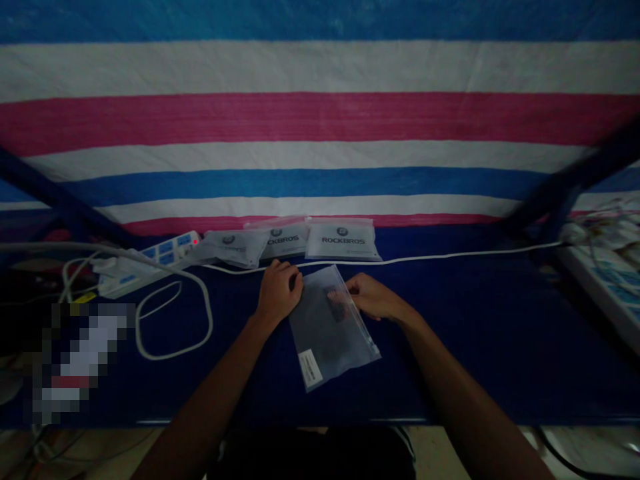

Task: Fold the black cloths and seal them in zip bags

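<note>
A translucent zip bag (333,347) lies tilted on the blue table, its slider edge facing right and a white barcode label (311,368) at its lower left corner. My left hand (279,290) has its fingers curled at the bag's upper left edge, the thumb against the plastic. My right hand (373,297) reaches in through the slider edge; its fingertips show dimly through the plastic, closed at a small dark item (338,305) whose kind I cannot make out.
Behind my hands lie three ROCKBROS zip bags (342,250). A white cable (440,256) runs across the table from a power strip (150,263) on the left, where another cable loops (210,320). Cluttered white goods (607,267) stand at the right. A striped sheet (320,120) hangs behind.
</note>
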The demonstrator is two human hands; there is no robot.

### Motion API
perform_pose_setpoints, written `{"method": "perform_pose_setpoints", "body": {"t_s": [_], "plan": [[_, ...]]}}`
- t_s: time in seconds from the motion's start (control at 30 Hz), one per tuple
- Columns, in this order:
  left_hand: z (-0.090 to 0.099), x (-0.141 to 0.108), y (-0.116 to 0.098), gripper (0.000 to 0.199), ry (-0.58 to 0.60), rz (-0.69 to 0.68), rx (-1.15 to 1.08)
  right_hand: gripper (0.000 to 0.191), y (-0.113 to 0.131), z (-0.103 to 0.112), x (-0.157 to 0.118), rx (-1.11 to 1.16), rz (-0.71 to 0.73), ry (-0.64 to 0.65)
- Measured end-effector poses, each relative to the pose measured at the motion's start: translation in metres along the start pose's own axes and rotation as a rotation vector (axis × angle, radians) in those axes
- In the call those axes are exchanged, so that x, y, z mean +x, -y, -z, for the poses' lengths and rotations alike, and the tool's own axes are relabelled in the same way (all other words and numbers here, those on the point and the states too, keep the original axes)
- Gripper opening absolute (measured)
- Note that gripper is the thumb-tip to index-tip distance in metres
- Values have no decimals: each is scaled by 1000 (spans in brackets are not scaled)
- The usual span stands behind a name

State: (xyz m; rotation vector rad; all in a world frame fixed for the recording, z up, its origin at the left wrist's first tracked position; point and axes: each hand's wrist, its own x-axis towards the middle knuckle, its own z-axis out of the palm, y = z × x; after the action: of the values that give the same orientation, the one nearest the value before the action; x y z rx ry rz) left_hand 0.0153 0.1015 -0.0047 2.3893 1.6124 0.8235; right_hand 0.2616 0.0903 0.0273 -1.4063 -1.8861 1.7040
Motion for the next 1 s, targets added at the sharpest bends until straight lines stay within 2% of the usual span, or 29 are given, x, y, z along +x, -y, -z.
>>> {"method": "perform_pose_setpoints", "body": {"t_s": [0.3, 0.43, 0.6, 0.87, 1.0], "plan": [[1, -2, -3, 25, -14, 13, -106, 61, 9, -10, -2, -50, -18, 34], [0, -3, -3, 26, -30, 34, -145, 60, 10, -14, -2, -65, 16, 9], [1, -4, -2, 28, -55, 55, -190, 54, 13, -19, -1, -52, -7, -40], [3, -4, -5, 27, -17, 49, -291, 45, 3, -23, 4, -71, 131, 59], [3, -3, -5, 31, 5, 63, -329, 46, 4, -19, 3, -39, 116, 44]]}}
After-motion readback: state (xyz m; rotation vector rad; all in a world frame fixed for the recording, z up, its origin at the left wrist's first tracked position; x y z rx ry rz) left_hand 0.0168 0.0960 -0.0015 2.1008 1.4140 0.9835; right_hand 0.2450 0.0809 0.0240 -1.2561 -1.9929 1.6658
